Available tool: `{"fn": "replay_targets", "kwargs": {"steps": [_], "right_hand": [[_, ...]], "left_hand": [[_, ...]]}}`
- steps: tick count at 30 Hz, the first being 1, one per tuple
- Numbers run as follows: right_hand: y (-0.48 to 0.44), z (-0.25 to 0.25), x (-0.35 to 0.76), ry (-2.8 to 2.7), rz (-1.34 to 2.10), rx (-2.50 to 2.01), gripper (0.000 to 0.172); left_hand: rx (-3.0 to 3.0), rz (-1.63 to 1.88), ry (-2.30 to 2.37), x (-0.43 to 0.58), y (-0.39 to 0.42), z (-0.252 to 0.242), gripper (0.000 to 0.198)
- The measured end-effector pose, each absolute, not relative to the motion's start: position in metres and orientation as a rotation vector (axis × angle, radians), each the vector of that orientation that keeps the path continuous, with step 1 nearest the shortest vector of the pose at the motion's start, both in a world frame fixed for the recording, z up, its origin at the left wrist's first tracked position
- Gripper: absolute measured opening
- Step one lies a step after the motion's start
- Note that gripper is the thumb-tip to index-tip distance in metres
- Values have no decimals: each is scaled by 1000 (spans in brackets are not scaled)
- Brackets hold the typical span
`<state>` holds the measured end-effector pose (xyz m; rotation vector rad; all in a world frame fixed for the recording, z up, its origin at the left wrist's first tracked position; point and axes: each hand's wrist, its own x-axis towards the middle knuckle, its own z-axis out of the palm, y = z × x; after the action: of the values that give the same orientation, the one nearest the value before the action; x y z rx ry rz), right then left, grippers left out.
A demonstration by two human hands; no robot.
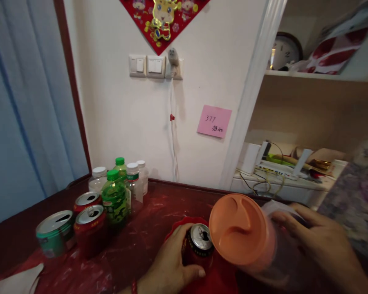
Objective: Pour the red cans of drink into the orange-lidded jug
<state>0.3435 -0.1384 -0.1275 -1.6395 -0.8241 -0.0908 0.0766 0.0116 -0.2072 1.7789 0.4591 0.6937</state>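
While left hand (168, 265) wraps can (199, 245), right hand (319, 241) grips tilted orange-lidded jug (242, 232) just beside.

Soft even indoor light, mild shadows. Orange plastic jug lid (241, 228) near lens is blurred; frame edges warped, slightly soft overall.

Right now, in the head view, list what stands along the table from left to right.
Green can → red cans → green bottle → clear bottles → left hand gripping an open can → orange-lidded jug tipped toward the can → right hand on the jug.
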Motion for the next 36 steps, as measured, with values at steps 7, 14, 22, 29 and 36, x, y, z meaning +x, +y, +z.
{"fn": "replay_targets", "kwargs": {"steps": [7, 14, 22, 29, 36], "right_hand": [[-123, -148, 358, -645, 6, -1450, 62], [-102, -160, 359, -350, -39, -1126, 63], [-89, -186, 366, -271, 8, -1007, 36], [-83, -208, 376, -285, -45, -1017, 39], [-83, -220, 391, -334, -193, -1053, 25]], "left_hand": [[1888, 693, 463, 76, 19, -217, 74], [1995, 726, 442, 77, 28, -225, 72], [2047, 817, 474, 78, 35, -231, 72], [2045, 819, 495, 79, 36, -232, 73], [2055, 798, 478, 79, 34, -228, 69]]}}
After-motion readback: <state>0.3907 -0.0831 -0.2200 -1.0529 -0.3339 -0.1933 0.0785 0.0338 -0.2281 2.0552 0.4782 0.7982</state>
